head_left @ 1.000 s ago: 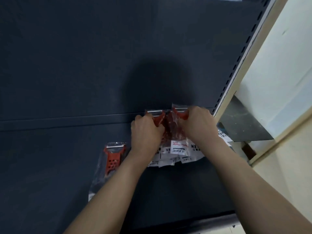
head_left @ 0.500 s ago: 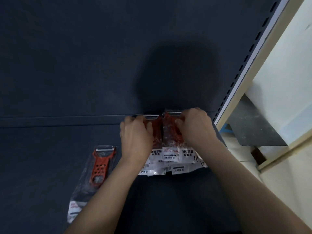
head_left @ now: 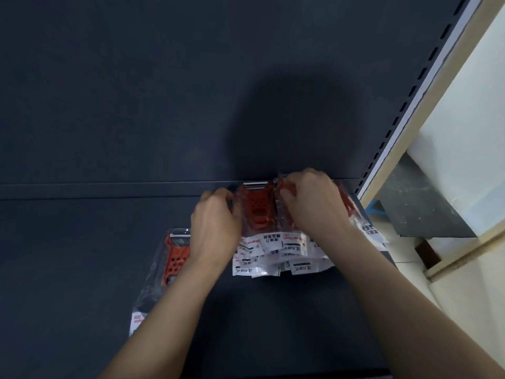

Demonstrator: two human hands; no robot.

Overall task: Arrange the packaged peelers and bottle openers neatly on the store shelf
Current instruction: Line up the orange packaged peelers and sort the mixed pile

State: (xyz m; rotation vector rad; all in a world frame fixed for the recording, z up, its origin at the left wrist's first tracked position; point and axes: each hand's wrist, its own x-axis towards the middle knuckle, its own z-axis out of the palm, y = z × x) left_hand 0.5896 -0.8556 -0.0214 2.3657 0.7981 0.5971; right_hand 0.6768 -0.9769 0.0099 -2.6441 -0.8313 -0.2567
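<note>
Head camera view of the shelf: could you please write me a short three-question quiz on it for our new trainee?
1. On which side of the pile of packaged peelers does the lone packaged peeler lie?
2. True or false: both the left hand and the right hand are holding the pile.
3. Where on the shelf does the pile sit?
A. At the front edge
B. Against the back panel, near the slotted upright
C. In a basket

Key: 1. On its left. 2. True. 3. B.
</note>
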